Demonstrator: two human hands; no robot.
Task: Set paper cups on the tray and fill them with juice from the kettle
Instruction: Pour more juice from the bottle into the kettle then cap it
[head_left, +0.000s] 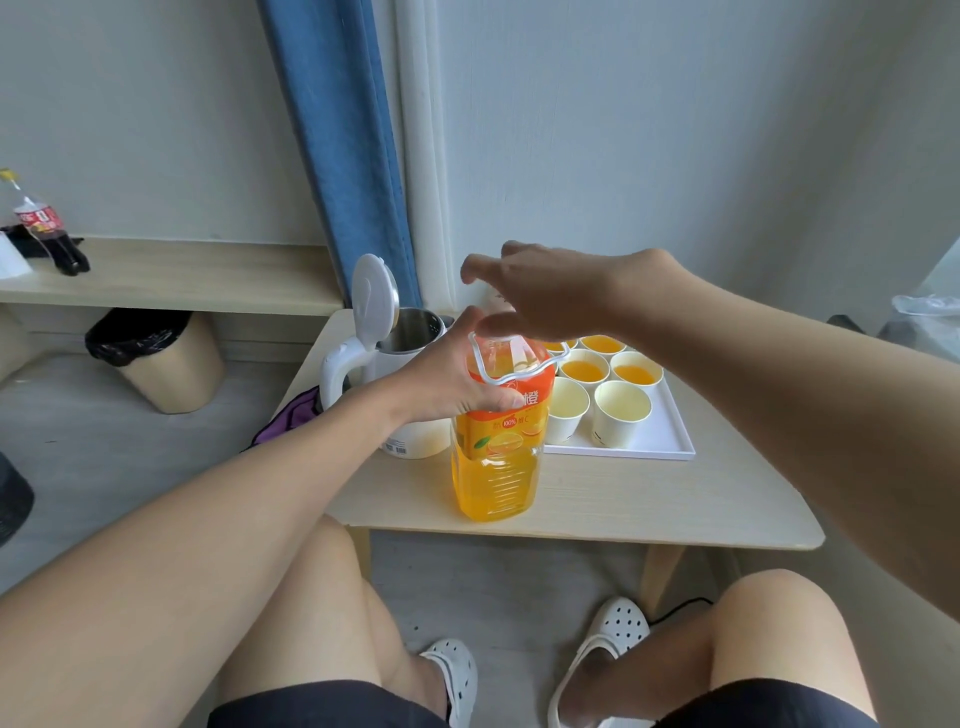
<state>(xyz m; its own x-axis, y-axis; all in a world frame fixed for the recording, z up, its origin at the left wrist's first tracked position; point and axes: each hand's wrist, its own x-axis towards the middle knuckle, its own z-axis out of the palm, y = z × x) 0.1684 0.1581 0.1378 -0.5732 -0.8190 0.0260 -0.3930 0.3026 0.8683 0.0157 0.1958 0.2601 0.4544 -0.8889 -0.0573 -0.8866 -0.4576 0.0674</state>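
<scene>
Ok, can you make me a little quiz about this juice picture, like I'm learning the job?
1. True or false: the lid of the kettle is shut.
2. Which hand grips the juice bottle? A) left B) right C) neither
3. Fill in the gap: the cups stand on a white ____.

Key
1. False. The lid stands open.
2. A. The left hand grips the juice bottle near its top, and the right hand hovers above it holding nothing.
3. tray
</scene>
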